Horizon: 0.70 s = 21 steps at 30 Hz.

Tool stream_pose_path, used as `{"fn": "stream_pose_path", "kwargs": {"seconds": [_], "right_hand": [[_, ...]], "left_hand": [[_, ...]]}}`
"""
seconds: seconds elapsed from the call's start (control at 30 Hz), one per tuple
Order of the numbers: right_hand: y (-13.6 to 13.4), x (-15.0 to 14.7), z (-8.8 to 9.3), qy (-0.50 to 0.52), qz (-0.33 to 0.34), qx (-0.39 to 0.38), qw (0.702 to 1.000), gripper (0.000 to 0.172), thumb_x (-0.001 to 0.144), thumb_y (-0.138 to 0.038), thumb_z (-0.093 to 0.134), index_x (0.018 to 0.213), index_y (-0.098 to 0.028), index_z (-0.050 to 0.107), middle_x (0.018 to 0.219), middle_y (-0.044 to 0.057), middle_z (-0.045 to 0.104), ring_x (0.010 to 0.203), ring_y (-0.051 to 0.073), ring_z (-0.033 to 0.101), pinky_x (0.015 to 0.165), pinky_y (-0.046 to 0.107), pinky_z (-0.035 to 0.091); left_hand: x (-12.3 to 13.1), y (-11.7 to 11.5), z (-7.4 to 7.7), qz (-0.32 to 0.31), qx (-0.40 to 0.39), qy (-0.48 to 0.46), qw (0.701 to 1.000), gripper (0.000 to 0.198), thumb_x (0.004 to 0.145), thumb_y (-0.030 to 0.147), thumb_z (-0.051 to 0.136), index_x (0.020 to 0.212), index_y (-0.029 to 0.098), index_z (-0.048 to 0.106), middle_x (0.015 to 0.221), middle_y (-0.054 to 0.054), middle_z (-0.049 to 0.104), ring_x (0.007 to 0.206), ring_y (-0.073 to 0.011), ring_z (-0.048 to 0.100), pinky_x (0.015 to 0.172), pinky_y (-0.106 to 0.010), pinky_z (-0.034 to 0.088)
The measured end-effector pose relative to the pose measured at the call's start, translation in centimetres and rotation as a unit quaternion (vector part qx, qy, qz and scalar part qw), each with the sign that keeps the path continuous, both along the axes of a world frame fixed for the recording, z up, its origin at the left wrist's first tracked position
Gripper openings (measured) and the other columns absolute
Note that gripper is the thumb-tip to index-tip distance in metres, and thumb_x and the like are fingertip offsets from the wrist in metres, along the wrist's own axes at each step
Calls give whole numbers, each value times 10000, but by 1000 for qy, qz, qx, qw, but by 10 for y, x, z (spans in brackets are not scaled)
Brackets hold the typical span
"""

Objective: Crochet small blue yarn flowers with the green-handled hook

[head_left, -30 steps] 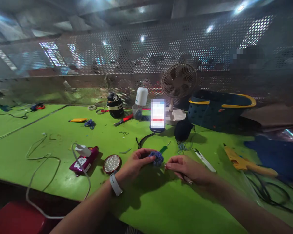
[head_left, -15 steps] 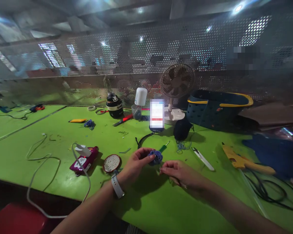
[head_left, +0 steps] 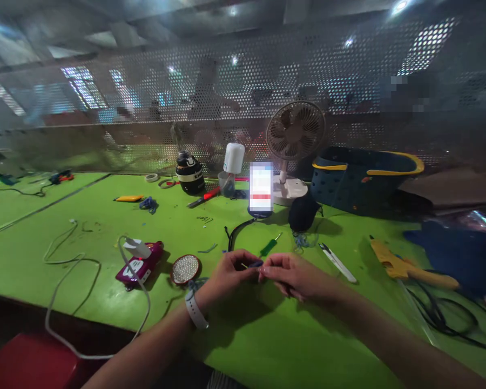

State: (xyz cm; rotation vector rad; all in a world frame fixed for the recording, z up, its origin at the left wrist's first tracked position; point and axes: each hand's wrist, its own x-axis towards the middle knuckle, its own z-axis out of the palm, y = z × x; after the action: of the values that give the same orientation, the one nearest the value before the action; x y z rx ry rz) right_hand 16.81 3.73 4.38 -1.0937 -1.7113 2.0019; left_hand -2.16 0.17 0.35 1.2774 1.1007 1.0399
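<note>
Yarn piece [head_left: 256, 264] pinched in my left hand [head_left: 231, 274], edge-on, long axis roughly left-right. My right hand [head_left: 288, 274] is at its right end, fingertips closed together, can't tell on what. Green tool [head_left: 269, 246] lies just beyond.

Above the counter [head_left: 251, 346], the left hand [head_left: 233, 274] holds a blue yarn piece [head_left: 256, 264] (mostly hidden), the right hand [head_left: 295, 275] at its edge; a green-handled tool [head_left: 269, 247] lies beyond.
</note>
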Motion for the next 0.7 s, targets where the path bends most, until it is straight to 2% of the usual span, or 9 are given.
{"fn": "stream_pose_path", "kwargs": {"seconds": [0.1,0.2,0.37,0.47,0.6,0.7], "right_hand": [[-14,9,-7,-14,24,-1,1000,270,871,-433,629,828,-167,645,472,-98,454,378,45,328,400,193,237],[-16,14,-26,-3,-10,-35,999,292,854,-456,652,839,-164,649,490,-98,424,399,46,279,410,207,197],[-15,7,-46,37,-36,-69,996,278,865,-440,647,914,-168,672,481,-95,417,388,51,265,400,224,172],[-15,-1,-48,60,-61,-89,992,267,845,-428,665,849,-162,641,446,-112,410,362,40,262,383,206,155],[-21,-10,-44,57,-133,-122,982,259,800,-407,695,798,-174,582,446,-119,429,350,34,288,372,181,182],[-27,-10,-33,30,-102,-83,991,223,812,-391,675,814,-179,605,517,-72,520,377,48,358,375,180,241]], "left_hand": [[-2,4,-3,41,-53,-106,992,260,702,289,814,873,139,688,840,-44,721,725,-133,644,743,-301,512],[-3,7,-5,52,-77,-172,981,286,690,266,831,912,151,692,906,-45,728,795,-129,656,800,-287,498],[0,3,-1,47,-76,-191,978,297,700,270,827,958,178,713,998,-50,730,885,-142,659,875,-296,480],[2,1,2,51,-70,-186,979,315,693,297,832,965,185,721,994,-46,734,906,-144,657,884,-293,479],[4,0,1,36,-76,-169,982,320,681,308,837,948,181,713,964,-46,740,864,-151,668,850,-313,501],[4,1,-1,56,-53,-134,988,287,695,316,820,920,175,710,940,-50,743,853,-163,671,841,-331,513]]}}
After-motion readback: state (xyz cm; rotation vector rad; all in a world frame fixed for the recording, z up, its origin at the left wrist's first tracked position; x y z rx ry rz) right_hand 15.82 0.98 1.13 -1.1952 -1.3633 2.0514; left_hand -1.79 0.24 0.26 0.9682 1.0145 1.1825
